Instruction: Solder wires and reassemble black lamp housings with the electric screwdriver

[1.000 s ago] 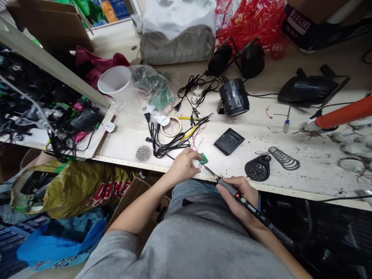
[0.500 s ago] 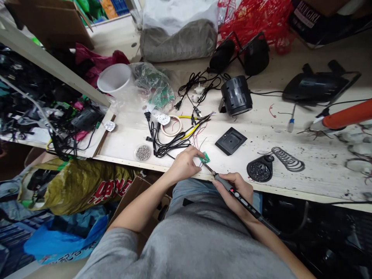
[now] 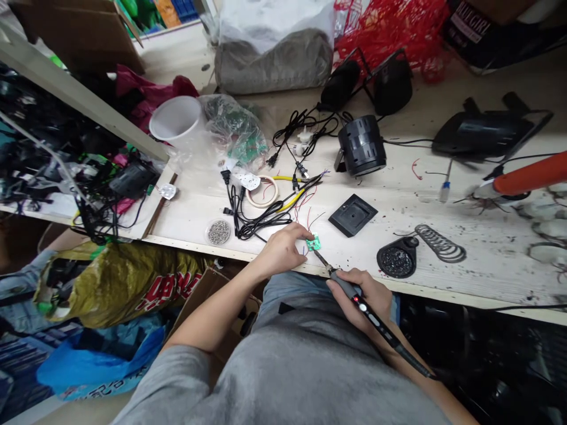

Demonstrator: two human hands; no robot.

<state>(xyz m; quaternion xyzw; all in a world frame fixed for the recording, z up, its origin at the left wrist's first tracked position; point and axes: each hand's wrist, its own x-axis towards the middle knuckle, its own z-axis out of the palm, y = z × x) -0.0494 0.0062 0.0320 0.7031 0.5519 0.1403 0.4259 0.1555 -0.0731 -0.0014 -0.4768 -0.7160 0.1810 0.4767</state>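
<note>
A small green circuit board (image 3: 314, 242) lies near the front edge of the bench, with thin red and dark wires running off it. My left hand (image 3: 284, 248) grips the board's left side between its fingers and thumb. In my right hand (image 3: 364, 293) is a grey and black soldering iron (image 3: 371, 316), a red light showing on its handle. The iron's tip is at the board's lower edge; whether it touches the board I cannot tell. Black power cords (image 3: 257, 227) lie behind my left hand. Right of the board sits a square black plastic plate (image 3: 353, 215).
A dish of small metal pieces (image 3: 218, 232) stands left. To the right are a black soldering stand (image 3: 397, 257) with a coil spring (image 3: 440, 243), a screwdriver (image 3: 445, 186) and an orange-handled tool (image 3: 531, 174). Black lamp housings (image 3: 361, 145) and a white tub (image 3: 176, 120) stand behind.
The soldering iron and my right hand have shifted slightly right and down. The board now looks tilted more toward the camera, while my left hand stays almost where it was.
</note>
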